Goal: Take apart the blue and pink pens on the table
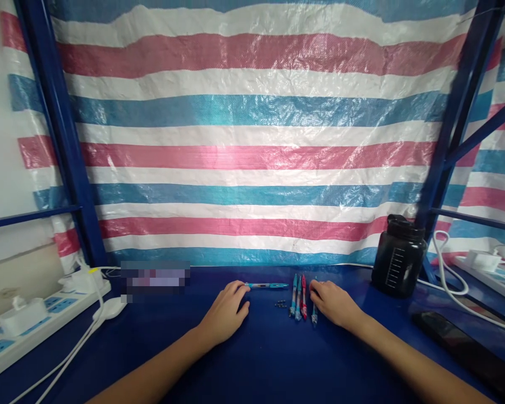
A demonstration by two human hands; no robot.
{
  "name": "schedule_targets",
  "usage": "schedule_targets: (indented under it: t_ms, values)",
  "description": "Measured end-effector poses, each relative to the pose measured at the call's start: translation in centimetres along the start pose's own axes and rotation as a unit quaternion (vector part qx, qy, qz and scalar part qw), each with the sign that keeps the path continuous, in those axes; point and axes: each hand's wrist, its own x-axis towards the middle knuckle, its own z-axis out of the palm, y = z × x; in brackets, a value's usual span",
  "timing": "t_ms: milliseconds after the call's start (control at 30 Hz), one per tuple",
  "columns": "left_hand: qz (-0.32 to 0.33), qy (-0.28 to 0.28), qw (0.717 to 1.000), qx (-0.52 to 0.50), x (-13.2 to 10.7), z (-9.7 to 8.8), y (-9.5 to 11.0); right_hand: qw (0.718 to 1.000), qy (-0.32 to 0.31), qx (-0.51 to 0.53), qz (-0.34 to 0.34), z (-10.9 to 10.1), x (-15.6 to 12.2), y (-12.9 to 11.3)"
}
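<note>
My left hand (pixel 229 311) rests on the desk with its thumb apart from its fingers, and the fingertips touch the left end of a blue pen (pixel 269 285) lying crosswise. My right hand (pixel 332 303) has its curled fingers closed over the middle of another pen with light-blue parts (pixel 314 318); only its ends show. Between the hands, two blue pens (pixel 297 297) and a red pen (pixel 304 297) lie side by side, pointing away from me. Several small dark pieces (pixel 280 304) sit in a little group left of these pens.
A black bottle (pixel 398 258) stands at the back right, with a dark oblong object (pixel 463 342) in front of it. White cables (pixel 450 280) and power strips (pixel 46 314) line both sides. Blue frame posts (pixel 63 134) and a striped sheet (pixel 252 157) bound the blue desk (pixel 261 365).
</note>
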Motion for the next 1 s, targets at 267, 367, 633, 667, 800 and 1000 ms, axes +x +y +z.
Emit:
schedule_targets:
  t_ms: [267,367,633,667,800,1000]
  values:
    - [0.005,-0.047,0.999,0.001,0.4,0.3,-0.5,0.998,0.025,-0.026,-0.05,-0.5,-0.4,-1.7]
    - [0.007,-0.033,0.999,0.01,0.3,0.1,-0.2,0.991,0.043,0.005,-0.126,-1.6,-1.1,-2.8]
    - [0.005,0.002,0.998,0.055,0.0,-0.5,1.0,0.849,0.119,0.122,-0.499,-2.1,-4.7,-6.5]
    - [0.004,0.0,0.998,0.059,0.0,-0.5,1.0,0.856,0.102,0.113,-0.494,-1.9,-4.9,-6.9]
    - [-0.006,-0.013,0.997,0.073,0.0,-0.4,1.3,0.898,-0.02,0.087,-0.431,-1.2,-5.2,-8.0]
    - [-0.036,-0.035,0.992,0.119,-0.2,-1.0,1.7,0.92,-0.091,0.123,-0.361,-1.5,-4.7,-7.7]
